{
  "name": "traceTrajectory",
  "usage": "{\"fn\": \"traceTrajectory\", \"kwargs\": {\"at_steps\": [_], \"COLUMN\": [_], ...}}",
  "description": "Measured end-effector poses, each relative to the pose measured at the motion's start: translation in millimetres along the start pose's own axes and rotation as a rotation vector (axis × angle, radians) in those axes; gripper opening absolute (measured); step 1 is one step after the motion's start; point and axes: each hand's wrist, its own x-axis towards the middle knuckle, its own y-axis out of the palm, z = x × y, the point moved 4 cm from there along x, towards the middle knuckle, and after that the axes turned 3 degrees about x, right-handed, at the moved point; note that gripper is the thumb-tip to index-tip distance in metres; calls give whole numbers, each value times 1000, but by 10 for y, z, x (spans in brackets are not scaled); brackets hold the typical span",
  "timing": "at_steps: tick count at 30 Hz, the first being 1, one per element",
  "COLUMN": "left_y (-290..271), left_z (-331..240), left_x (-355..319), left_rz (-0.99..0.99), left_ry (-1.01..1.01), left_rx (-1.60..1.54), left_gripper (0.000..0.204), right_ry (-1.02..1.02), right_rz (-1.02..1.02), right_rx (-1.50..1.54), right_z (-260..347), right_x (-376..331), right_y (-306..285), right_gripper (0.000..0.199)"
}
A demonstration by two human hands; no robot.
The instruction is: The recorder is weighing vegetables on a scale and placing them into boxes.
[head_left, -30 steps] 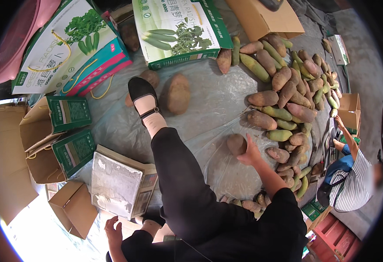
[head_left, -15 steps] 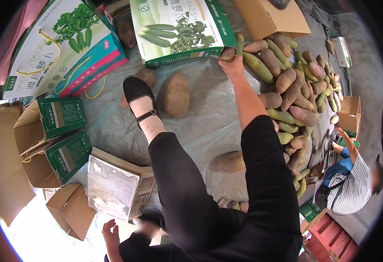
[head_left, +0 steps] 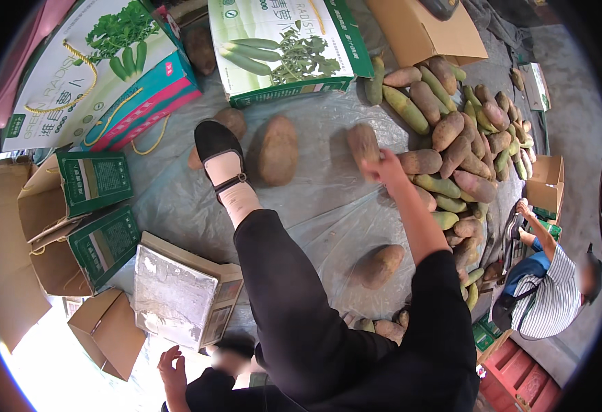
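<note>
One brown, mud-caked oblong radish (head_left: 363, 143) is gripped by the right hand (head_left: 383, 165), fingers wrapped around it, at twelve o'clock above the clear plastic sheet (head_left: 177, 199), lifted apparently for sorting, while the left hand (head_left: 172, 367) rests spread-fingered at seven o'clock.

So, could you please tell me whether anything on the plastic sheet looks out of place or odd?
A few brown, soil-covered radishes lie apart from the big heap of radishes: one large radish beside the black shoe, another stray radish near the knee. The right hand grips a brown radish. Nothing looks spilled or damaged.
</note>
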Motion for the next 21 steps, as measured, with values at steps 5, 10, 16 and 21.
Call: {"fn": "traceTrajectory", "kwargs": {"at_steps": [5,10,16,21], "left_y": [56,13,27,12], "left_z": [-6,-30,-17,-6], "left_x": [38,25,22,-25], "left_rz": [5,-9,-8,12], "left_ry": [38,47,16,-48], "left_rx": [-23,-2,-21,-8], "left_gripper": [31,31,28,24], "right_ry": [23,-268,-302,-230], "right_rz": [167,90,-28,-140], "right_rx": [-281,-952,-214,132], "right_z": [-785,-374,584,1262], "right_x": [-1036,-1153,72,754], "right_y": [-715,-659,269,758], "right_gripper": [54,47,56,70]}}
